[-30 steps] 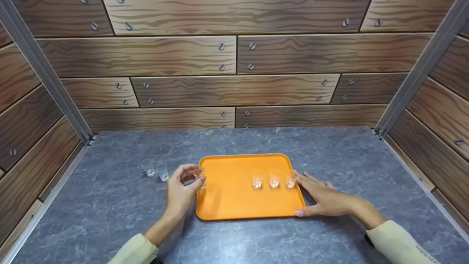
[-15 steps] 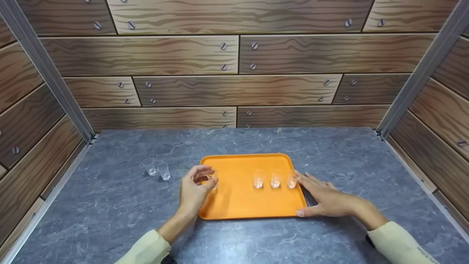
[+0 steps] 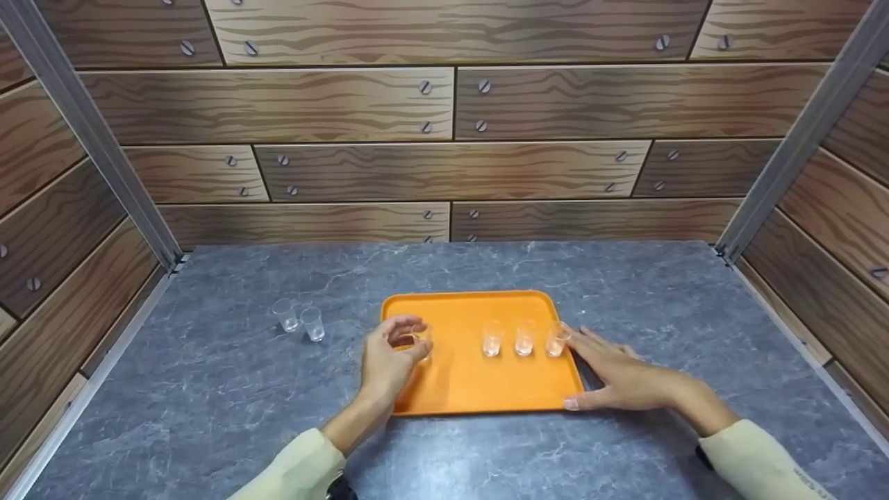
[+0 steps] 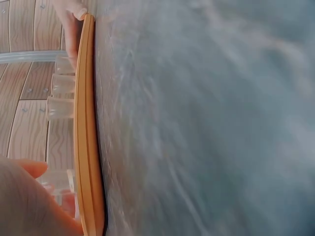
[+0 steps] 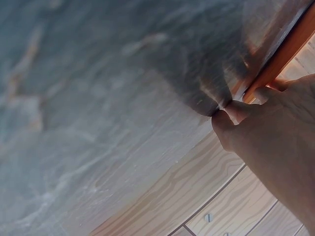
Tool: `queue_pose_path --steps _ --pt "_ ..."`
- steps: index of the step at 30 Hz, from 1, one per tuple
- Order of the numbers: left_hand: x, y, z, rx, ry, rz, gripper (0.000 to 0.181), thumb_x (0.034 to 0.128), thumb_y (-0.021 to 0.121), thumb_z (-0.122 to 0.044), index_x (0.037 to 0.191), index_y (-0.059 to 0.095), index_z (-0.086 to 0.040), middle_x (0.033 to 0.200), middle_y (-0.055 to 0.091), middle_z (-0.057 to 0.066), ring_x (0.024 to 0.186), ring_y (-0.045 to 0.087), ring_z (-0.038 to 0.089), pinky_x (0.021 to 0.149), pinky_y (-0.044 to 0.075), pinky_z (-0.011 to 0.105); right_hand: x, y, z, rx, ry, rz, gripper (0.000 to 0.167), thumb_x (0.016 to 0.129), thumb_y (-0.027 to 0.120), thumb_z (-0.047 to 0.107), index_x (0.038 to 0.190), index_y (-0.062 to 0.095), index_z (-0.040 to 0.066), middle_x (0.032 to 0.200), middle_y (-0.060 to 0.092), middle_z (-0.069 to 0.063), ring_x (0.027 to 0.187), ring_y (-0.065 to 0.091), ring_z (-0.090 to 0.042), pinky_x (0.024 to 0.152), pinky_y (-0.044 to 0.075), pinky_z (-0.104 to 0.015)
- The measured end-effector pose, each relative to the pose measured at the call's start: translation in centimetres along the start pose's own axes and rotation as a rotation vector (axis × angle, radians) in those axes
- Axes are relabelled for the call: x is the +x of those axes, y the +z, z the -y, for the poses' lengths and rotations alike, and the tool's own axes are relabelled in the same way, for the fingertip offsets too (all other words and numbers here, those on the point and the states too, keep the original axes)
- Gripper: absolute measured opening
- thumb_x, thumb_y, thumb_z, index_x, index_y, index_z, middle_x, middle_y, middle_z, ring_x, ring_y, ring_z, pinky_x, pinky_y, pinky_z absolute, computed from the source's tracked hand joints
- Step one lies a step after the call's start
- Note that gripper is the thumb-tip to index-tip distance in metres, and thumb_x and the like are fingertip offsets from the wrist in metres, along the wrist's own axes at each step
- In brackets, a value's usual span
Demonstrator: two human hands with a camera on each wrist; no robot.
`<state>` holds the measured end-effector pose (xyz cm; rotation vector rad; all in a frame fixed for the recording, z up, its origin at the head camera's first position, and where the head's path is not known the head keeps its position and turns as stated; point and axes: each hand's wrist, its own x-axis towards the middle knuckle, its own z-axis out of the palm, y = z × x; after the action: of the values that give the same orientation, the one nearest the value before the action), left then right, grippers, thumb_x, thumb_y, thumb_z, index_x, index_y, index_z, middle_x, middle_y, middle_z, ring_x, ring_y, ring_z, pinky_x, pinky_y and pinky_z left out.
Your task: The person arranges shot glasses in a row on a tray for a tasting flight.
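Observation:
My left hand (image 3: pixel 390 361) pinches a small clear shot glass (image 3: pixel 424 342) between thumb and fingers, upright over the left part of an orange tray (image 3: pixel 479 389). In the left wrist view that glass (image 4: pixel 58 181) shows partly behind the fingers, close to the tray rim (image 4: pixel 86 147). Three like glasses stand in a row on the tray's right half: one left (image 3: pixel 492 342), one middle (image 3: pixel 524 342), one right (image 3: pixel 555 344). My right hand (image 3: pixel 618 375) rests at the tray's right edge, thumb on the near corner, extended fingers beside the rightmost glass.
Two more clear shot glasses, one (image 3: pixel 286 317) and another (image 3: pixel 313 326), stand on the grey marbled table (image 3: pixel 208 389) left of the tray. Wood-patterned walls (image 3: pixel 347 173) with metal corner posts close in the back and sides.
My left hand has carried its shot glass rightward, from the tray's left rim to farther inside the tray. The right hand, the tray and the other glasses stay put.

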<state>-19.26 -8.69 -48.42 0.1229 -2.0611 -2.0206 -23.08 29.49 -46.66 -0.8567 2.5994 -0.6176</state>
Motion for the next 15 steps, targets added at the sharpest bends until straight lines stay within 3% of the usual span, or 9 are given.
queue_pose_path --steps 15 --pt "0.3 2.9 0.1 0.002 -0.04 0.045 0.037 0.0844 0.082 0.013 0.12 0.074 0.004 0.113 0.079 0.014 0.1 0.07 0.027 0.09 0.058 0.034 0.1 0.1 -0.1 0.006 0.003 0.0 0.113 0.095 0.076 0.065 0.176 0.016 0.013 0.181 0.01 -0.012 0.162 0.007 -0.051 0.112 0.002 -0.09"
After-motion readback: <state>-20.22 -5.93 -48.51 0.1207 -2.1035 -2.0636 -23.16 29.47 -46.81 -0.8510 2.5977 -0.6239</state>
